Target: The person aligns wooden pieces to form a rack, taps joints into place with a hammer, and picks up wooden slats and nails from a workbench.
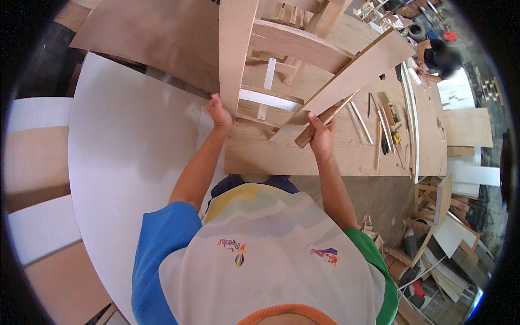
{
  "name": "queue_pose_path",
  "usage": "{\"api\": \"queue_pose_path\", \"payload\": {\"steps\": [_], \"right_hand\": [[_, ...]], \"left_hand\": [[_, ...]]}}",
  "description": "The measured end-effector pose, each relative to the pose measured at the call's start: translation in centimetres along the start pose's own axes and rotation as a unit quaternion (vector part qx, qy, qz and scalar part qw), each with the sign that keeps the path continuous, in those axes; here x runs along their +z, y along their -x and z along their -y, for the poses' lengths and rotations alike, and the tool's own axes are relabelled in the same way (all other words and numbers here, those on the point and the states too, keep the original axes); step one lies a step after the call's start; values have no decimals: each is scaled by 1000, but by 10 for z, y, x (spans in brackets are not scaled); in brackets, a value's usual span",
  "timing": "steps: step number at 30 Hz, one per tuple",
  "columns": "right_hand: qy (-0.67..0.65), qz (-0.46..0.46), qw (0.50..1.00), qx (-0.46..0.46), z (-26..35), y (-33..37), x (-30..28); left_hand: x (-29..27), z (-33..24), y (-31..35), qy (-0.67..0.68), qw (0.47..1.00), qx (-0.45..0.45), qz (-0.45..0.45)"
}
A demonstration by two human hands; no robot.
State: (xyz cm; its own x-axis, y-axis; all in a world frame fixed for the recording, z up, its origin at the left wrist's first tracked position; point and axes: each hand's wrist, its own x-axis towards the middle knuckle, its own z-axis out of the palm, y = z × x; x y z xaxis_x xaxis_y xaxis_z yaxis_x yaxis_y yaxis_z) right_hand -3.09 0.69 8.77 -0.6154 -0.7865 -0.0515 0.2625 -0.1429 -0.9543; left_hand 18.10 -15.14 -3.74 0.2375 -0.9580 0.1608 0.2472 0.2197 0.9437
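A wooden frame [233,59] of pale boards with crosspieces stands tilted on the plywood worktable [260,160] in front of me. My left hand [219,112] is closed round the near end of its left upright. On the right, my right hand [323,134] grips the near part of the slanted right-hand board [360,76], thumb on the upper face. Under that hand runs a darker brown length of wood [307,136]; whether it belongs to the frame I cannot tell. A white-faced crosspiece [271,101] spans the two boards, and a thin white strip [270,76] lies beyond it.
Right of the frame lie wood strips [362,123], a yellow tape measure [396,138] and a small black item [385,144]. A large white panel [135,135] fills the left. Another person [441,58] works at far right. Scrap wood [449,254] is heaped at lower right.
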Motion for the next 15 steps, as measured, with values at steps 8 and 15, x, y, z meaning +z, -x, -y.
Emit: {"api": "queue_pose_path", "payload": {"steps": [8, 15], "right_hand": [[-29, -37, 999, -16, 2, 4, 1], [-41, -30, 999, -13, -7, 0, -5]], "left_hand": [[8, 3, 3, 42, 998, -32, 20], [0, 5, 3, 29, 998, 2, 49]]}}
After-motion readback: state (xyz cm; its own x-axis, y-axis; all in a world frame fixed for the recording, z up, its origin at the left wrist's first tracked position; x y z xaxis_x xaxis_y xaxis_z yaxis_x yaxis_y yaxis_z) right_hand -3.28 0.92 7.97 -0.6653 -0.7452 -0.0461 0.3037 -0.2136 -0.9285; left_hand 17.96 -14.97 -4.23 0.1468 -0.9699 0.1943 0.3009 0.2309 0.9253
